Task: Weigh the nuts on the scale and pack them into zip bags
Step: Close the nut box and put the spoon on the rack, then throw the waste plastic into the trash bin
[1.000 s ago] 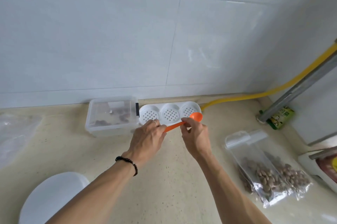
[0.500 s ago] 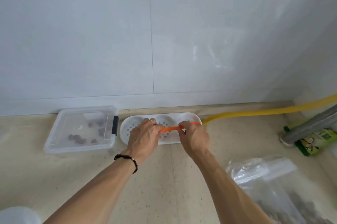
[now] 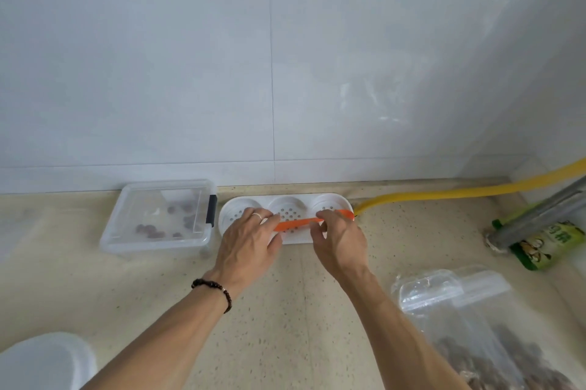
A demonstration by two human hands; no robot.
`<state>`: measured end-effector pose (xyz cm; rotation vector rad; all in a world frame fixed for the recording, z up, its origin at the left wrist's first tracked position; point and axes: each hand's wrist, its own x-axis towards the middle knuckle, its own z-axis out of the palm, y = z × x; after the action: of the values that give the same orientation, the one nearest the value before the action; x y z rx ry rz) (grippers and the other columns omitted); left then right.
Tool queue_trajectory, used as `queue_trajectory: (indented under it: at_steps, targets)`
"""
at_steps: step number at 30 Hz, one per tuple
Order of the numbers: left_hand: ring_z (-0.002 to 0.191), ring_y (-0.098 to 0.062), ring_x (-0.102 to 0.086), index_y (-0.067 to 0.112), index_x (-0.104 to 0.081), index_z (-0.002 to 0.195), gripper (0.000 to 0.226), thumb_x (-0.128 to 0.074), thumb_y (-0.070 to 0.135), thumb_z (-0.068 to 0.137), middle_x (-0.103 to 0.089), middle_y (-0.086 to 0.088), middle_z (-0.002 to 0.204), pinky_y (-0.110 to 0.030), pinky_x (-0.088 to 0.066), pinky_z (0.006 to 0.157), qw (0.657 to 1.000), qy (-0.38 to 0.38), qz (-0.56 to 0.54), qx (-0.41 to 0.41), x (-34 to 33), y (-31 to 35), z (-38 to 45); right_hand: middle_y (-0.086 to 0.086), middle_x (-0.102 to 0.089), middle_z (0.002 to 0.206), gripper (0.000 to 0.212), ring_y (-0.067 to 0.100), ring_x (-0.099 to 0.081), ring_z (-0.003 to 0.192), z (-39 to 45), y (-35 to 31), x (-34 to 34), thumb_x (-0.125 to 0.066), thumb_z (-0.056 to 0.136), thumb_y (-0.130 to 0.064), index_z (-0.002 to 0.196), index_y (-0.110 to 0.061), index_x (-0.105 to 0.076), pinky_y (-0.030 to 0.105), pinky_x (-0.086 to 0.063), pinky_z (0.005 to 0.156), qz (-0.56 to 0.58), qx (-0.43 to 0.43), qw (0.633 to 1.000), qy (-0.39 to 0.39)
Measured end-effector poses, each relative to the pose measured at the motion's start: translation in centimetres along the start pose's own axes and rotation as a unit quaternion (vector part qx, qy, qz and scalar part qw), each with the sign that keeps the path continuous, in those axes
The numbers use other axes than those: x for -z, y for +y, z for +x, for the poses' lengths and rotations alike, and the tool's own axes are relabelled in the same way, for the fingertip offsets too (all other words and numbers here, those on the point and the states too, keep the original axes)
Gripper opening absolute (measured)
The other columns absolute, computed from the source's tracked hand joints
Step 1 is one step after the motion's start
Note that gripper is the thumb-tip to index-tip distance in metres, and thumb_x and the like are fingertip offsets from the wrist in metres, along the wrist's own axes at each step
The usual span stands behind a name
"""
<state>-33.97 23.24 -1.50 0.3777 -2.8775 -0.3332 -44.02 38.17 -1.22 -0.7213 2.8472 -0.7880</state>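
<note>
A: What do I have under the fingers?

B: From my remote feed, the left hand (image 3: 249,242) and the right hand (image 3: 341,239) both sit over the white perforated tray (image 3: 287,217) at the back of the counter (image 3: 285,310). An orange spoon (image 3: 312,222) runs between them, lying across the tray.

A: Who grips it?

B: The left fingers (image 3: 275,221) curl round the handle end. The right fingers (image 3: 329,215) are bent over the bowl end and pinch it, I think; that end is mostly hidden beneath them, so I cannot be sure how firmly.

A: And the nuts?

B: Just left of the left fingers stands a clear lidded box (image 3: 160,218), touching the tray's end, with a few nuts (image 3: 165,224) scattered inside. Down and to the right of the right fingers, well apart, lie zip bags (image 3: 475,320) on the counter, brown nuts showing through near the frame's bottom edge.

A: Anything else?

B: A yellow hose (image 3: 444,193) runs along the wall past the right fingertips, a green packet (image 3: 545,242) sits farther right, and a white round lid (image 3: 44,361) is at the lower left.
</note>
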Motion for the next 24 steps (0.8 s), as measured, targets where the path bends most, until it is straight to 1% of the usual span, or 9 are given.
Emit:
queue_trajectory:
  at_steps: [3,5,6,8,10,14,18,21,24]
  targets:
    - [0.107,-0.027,-0.06,0.012,-0.068,0.112,0.032,-0.069,0.028,0.084,-0.066,-0.006,0.11,-0.04,-0.055,0.081,0.999,0.035,0.021,-0.029,2.2,-0.4,-1.8,0.005,-0.064,0.111,0.031,0.025,-0.06,0.099,-1.8,-1.4,0.6,-0.055,0.095,-0.03,0.121,-0.015,-0.062,0.035,-0.05,0.073,0.008,0.032,0.999,0.037]
    - [0.115,-0.029,-0.057,0.01,-0.067,0.115,0.035,-0.061,0.033,0.088,-0.065,-0.009,0.116,-0.042,-0.05,0.093,0.997,0.051,0.045,-0.036,3.7,-1.0,-3.2,0.009,-0.064,0.114,0.035,0.03,-0.058,0.104,-3.0,-2.7,0.7,-0.061,0.091,-0.026,0.122,-0.011,-0.061,0.04,-0.052,0.074,-0.004,0.078,0.995,0.058]
    - [0.12,-0.029,-0.055,0.01,-0.067,0.117,0.038,-0.055,0.035,0.091,-0.064,-0.01,0.119,-0.043,-0.047,0.098,0.996,0.055,0.057,-0.034,4.5,-1.4,-4.1,0.011,-0.064,0.117,0.037,0.033,-0.058,0.105,-3.6,-3.4,0.6,-0.065,0.089,-0.025,0.122,-0.01,-0.061,0.043,-0.054,0.078,-0.015,0.102,0.993,0.064]
    - [0.127,-0.03,-0.049,0.009,-0.065,0.12,0.046,-0.043,0.04,0.093,-0.061,-0.011,0.125,-0.046,-0.042,0.103,0.996,0.053,0.064,-0.022,6.1,-2.5,-6.1,0.014,-0.062,0.125,0.041,0.036,-0.058,0.108,-4.8,-5.3,0.3,-0.069,0.085,-0.024,0.122,-0.009,-0.06,0.047,-0.054,0.085,-0.029,0.139,0.987,0.077]
    - [0.131,-0.03,-0.044,0.01,-0.062,0.123,0.048,-0.039,0.041,0.093,-0.059,-0.011,0.128,-0.05,-0.038,0.106,0.997,0.058,0.059,-0.003,7.6,-4.1,-8.3,0.016,-0.059,0.13,0.044,0.037,-0.058,0.112,-5.9,-7.8,-0.2,-0.068,0.085,-0.026,0.124,-0.009,-0.059,0.048,-0.052,0.088,-0.028,0.16,0.984,0.077]
    - [0.134,-0.028,-0.039,0.011,-0.061,0.123,0.045,-0.04,0.038,0.093,-0.056,-0.008,0.128,-0.051,-0.034,0.109,0.994,0.077,0.061,0.039,10.8,-8.5,-13.2,0.015,-0.054,0.137,0.047,0.037,-0.054,0.118,-8.0,-14.7,-1.5,-0.063,0.088,-0.028,0.13,-0.01,-0.055,0.047,-0.049,0.092,-0.02,0.204,0.978,0.048]
    - [0.136,-0.028,-0.039,0.013,-0.058,0.129,0.052,-0.033,0.042,0.095,-0.056,-0.008,0.133,-0.052,-0.031,0.111,0.989,0.053,0.081,0.116,13.6,-14.7,-18.1,0.012,-0.047,0.144,0.048,0.034,-0.048,0.127,-10.1,-22.3,-4.3,-0.06,0.091,-0.031,0.135,-0.014,-0.049,0.047,-0.046,0.099,-0.03,0.261,0.965,0.014]
    - [0.141,-0.028,-0.033,0.014,-0.052,0.136,0.057,-0.026,0.045,0.095,-0.051,-0.008,0.14,-0.051,-0.026,0.114,0.982,0.032,0.085,0.165,14.9,-20.4,-21.8,0.012,-0.044,0.147,0.049,0.034,-0.046,0.13,-11.5,-27.8,-7.7,-0.06,0.091,-0.032,0.135,-0.015,-0.048,0.048,-0.045,0.099,-0.056,0.285,0.957,-0.01]
    - [0.144,-0.031,-0.027,0.015,-0.044,0.143,0.062,-0.024,0.047,0.093,-0.044,-0.009,0.147,-0.052,-0.022,0.115,0.975,0.018,0.08,0.204,15.5,-26.7,-24.6,0.01,-0.034,0.154,0.05,0.031,-0.037,0.136,-12.5,-32.9,-11.8,-0.053,0.095,-0.034,0.141,-0.016,-0.041,0.045,-0.037,0.105,-0.073,0.3,0.95,-0.056]
